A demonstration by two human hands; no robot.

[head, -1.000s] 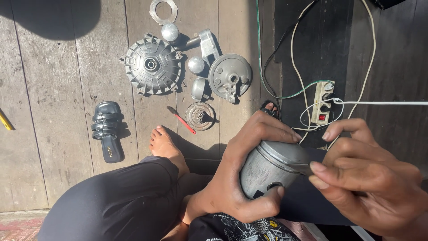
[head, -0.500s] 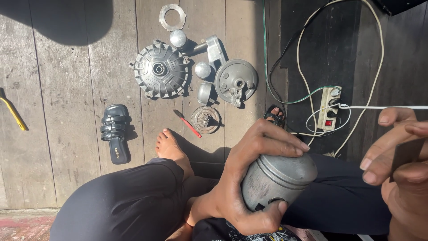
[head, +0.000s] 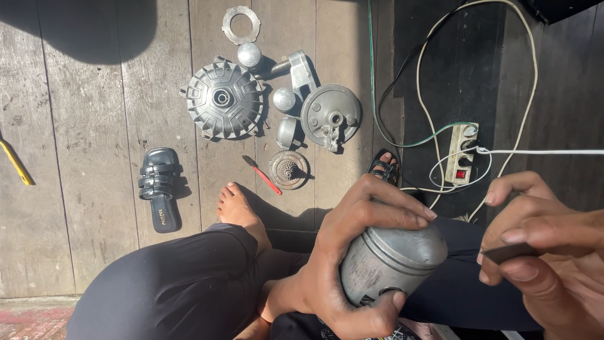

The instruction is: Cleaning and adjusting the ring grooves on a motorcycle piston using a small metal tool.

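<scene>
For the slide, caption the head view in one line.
Left hand grips a grey metal piston over the lap; right hand pinches a small dark strip; engine parts lie on wooden planks.

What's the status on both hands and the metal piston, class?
Left hand wrapped around grey piston, over the lap. Right hand apart, pinching small dark strip. Nothing between them.
</scene>
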